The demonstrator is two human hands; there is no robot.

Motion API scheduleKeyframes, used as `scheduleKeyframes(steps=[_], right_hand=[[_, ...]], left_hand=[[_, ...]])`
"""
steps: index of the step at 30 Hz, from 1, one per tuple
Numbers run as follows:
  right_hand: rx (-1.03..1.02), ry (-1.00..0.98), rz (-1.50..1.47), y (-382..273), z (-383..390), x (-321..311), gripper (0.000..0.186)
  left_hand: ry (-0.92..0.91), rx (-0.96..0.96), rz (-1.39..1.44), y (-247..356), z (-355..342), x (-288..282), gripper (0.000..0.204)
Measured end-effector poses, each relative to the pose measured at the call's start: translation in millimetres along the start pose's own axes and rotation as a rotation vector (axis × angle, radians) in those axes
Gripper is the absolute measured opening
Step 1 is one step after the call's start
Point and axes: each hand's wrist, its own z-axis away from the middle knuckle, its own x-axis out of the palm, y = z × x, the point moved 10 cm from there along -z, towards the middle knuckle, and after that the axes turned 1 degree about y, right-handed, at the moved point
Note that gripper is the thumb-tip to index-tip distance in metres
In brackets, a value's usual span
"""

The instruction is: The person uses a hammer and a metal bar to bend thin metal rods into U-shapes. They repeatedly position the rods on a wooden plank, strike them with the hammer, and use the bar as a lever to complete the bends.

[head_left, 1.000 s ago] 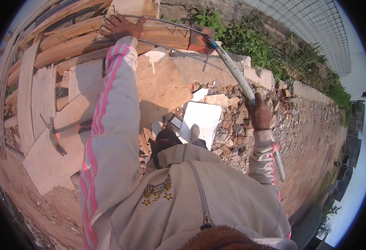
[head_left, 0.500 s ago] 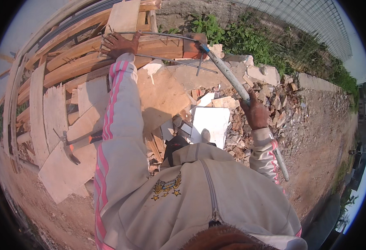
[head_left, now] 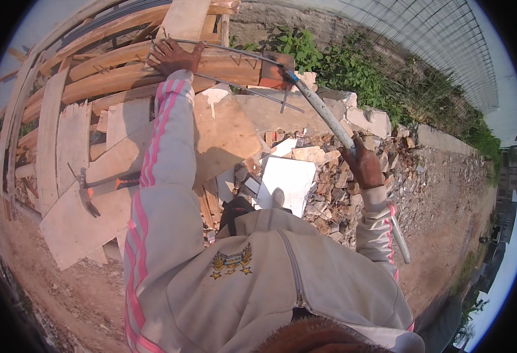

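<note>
My left hand (head_left: 175, 57) lies flat with its fingers spread, pressing down on bent steel rods over a timber beam (head_left: 235, 69). One thin steel rod (head_left: 235, 49) runs from it to the blue-tipped end of a long pale pipe (head_left: 329, 117). My right hand (head_left: 365, 166) is wrapped round that pipe, whose lower end passes beside my forearm. A second steel rod (head_left: 249, 90) reaches out below the first. Under the pipe's tip sits a reddish-brown block (head_left: 273, 67) with a short rod end close by.
Left of me, a claw hammer (head_left: 87, 195) with an orange and black handle rests on a plywood sheet (head_left: 64, 229). Broken brick rubble (head_left: 335, 188) and a white panel (head_left: 285, 182) lie before me. Green plants (head_left: 352, 76) and wire mesh (head_left: 446, 41) stand at the far right.
My right hand and the pipe's lower end have shifted slightly right and down. My left hand stays at the same place on the rods. The whole view has turned a little.
</note>
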Motion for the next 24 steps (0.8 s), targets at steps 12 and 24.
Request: scheduleKeyframes(steps=[12,24], right_hand=[[0.135,0.119,0.028,-14.2,26.7,24.7,0.045],[0.232,0.017,0.006,2.3,25.1,35.4,0.048]], left_hand=[[0.056,0.027,0.042,2.0,-5.5,4.3,0.120],[0.023,-0.009,-0.005,3.8,-5.8,2.2,0.117]])
